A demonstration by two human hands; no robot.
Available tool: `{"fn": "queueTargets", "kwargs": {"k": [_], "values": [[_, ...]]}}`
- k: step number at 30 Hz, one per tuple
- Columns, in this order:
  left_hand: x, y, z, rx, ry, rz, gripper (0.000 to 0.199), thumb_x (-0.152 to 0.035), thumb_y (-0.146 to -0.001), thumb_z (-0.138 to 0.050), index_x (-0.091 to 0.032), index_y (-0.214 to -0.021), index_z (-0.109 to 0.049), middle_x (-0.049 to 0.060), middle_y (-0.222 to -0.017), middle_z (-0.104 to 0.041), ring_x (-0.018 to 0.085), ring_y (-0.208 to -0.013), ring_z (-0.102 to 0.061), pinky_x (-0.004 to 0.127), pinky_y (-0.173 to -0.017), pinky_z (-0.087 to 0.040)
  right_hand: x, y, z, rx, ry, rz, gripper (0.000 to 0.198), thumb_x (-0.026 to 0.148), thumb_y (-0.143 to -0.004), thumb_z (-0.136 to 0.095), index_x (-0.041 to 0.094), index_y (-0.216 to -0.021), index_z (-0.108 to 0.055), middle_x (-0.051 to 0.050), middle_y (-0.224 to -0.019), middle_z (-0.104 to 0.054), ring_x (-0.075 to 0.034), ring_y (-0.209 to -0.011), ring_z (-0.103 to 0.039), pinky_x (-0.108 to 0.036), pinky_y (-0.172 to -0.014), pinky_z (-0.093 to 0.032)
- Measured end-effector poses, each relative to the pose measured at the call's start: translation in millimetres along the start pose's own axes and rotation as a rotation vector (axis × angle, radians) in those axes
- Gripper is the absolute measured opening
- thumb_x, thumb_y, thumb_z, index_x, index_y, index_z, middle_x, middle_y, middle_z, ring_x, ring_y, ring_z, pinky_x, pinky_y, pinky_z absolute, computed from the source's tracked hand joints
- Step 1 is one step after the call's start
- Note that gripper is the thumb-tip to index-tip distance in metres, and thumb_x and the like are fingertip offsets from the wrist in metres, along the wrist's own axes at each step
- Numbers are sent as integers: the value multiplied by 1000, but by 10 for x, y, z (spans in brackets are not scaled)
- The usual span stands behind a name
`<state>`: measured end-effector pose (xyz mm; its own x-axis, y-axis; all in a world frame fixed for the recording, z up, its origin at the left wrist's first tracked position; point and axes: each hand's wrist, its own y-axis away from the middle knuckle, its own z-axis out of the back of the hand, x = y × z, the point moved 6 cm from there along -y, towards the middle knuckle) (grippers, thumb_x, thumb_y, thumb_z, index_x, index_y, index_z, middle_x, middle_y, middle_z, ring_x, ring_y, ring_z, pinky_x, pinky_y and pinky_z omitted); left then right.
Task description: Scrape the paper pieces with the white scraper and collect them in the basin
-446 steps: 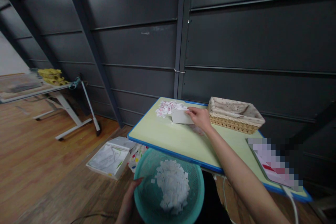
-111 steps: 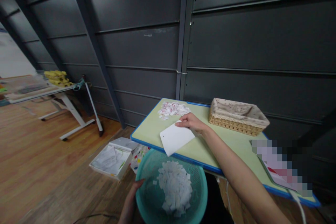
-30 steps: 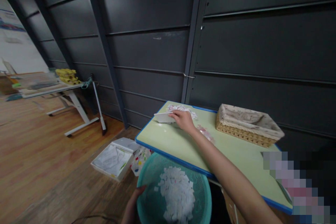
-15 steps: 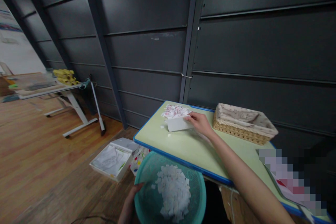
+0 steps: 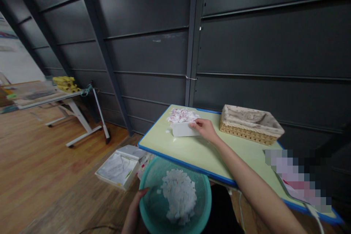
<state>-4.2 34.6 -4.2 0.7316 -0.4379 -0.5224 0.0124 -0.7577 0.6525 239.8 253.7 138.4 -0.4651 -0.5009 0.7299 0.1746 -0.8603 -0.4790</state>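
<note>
My right hand [image 5: 203, 128] grips a white rectangular card [image 5: 182, 130] by its right end. The card stands on its long edge on the pale green tabletop [image 5: 164, 146], just in front of a pile of small white and reddish paper scraps [image 5: 182, 115]. My left hand [image 5: 139, 197] holds the rim of a turquoise plastic basket [image 5: 149, 175], thumb over the edge, below the table's front side. A heap of small white paper pieces [image 5: 179, 195] lies inside the basket.
A woven basket with a cloth lining [image 5: 248, 135] stands at the table's back right. An open white box [image 5: 117, 170] lies on the floor to the left. Farther left are a broom [image 5: 100, 111] and another table [image 5: 49, 98]. A dark metal wall [image 5: 153, 55] rises behind.
The card has shifted slightly and now stands straighter, closer against the scraps. My view has turned a little to the right. The left hand stays on the basket rim.
</note>
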Motion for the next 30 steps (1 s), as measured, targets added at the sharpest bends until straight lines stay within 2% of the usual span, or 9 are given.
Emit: {"fn": "queueTargets", "kwargs": {"k": [4, 9, 13, 18, 22, 26, 28, 30], "values": [[-76, -31, 24, 5, -16, -95, 36, -20, -76, -65, -5, -109, -64, 8, -65, -78, 33, -91, -72, 48, -91, -51, 45, 22, 15, 107, -45, -49, 35, 46, -71, -63, 17, -56, -53, 3, -55, -44, -10, -56, -37, -24, -51, -25], [-91, -33, 35, 20, 3, -78, 38, -24, -77, -65, -6, -111, -63, 13, -81, -80, 32, -92, -72, 48, -91, -51, 65, 69, 40, 261, -184, -153, 34, 45, -60, -73, 17, -55, -53, 3, -53, -46, -10, -52, -39, -24, -49, -26], [-114, -22, 33, 7, -17, -122, 44, -20, -78, -62, -3, -118, -58, 16, -88, -79, 33, -94, -71, 49, -90, -51, -19, 75, 47, 275, -265, -253, 35, 44, -57, -75, 17, -55, -53, 3, -51, -47, -9, -49, -39, -24, -46, -25], [-122, -8, -11, 39, 14, -131, 55, -24, -77, -65, -6, -127, -52, 15, -93, -79, 34, -97, -70, 51, -91, -51, -146, 82, -10, 280, -358, -335, 37, 42, -56, -78, 17, -57, -51, 5, -50, -46, -7, -45, -39, -22, -43, -25], [-130, 23, -7, -16, -4, -119, 50, -20, -78, -62, -4, -125, -54, 15, -87, -79, 34, -93, -71, 50, -89, -52, -173, 154, -154, 394, -406, -421, 39, 42, -55, -80, 17, -57, -51, 5, -48, -47, -6, -42, -41, -20, -40, -26], [-120, 31, 11, -26, -12, -102, 40, -17, -79, -60, -3, -116, -59, 16, -86, -79, 33, -90, -72, 48, -88, -53, -111, 210, -282, 509, -448, -444, 42, 43, -53, -82, 16, -57, -50, 5, -49, -49, -7, -43, -47, -19, -40, -35], [-107, 21, 19, -14, -14, -84, 37, -19, -78, -62, -3, -112, -61, 16, -86, -80, 32, -90, -72, 48, -88, -53, -91, 202, -278, 506, -501, -443, 42, 42, -53, -83, 16, -57, -50, 5, -50, -50, -7, -43, -48, -18, -40, -37], [-106, 11, 21, -7, -5, -83, 38, -20, -77, -63, -4, -112, -62, 15, -85, -80, 32, -90, -72, 47, -88, -53, -107, 171, -210, 439, -556, -445, 42, 41, -53, -83, 16, -59, -51, 4, -51, -52, -6, -43, -48, -18, -40, -38]]}}
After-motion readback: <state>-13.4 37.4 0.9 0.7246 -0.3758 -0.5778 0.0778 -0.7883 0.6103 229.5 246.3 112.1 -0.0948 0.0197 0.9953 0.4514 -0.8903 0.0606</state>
